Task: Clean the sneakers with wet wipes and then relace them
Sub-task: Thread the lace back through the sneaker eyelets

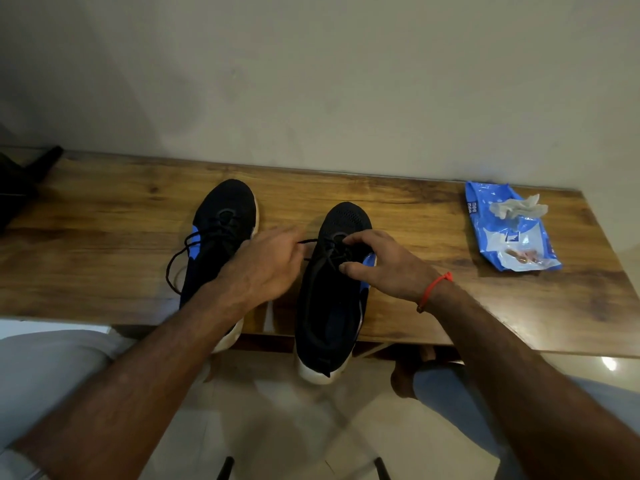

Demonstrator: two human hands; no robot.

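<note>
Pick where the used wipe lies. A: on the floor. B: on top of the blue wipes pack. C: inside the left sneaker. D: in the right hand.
B: the crumpled used wipe rests on the blue wipes pack at the table's right end.

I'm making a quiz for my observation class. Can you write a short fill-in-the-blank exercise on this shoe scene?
1. Both hands work on the laces of the ____ sneaker.
2. A crumpled used wipe lies on the ____ wipes pack.
3. The right hand has a ____ thread at its wrist.
4. The sneakers stand on a ____ table.

Missing words: right; blue; red; wooden
</note>
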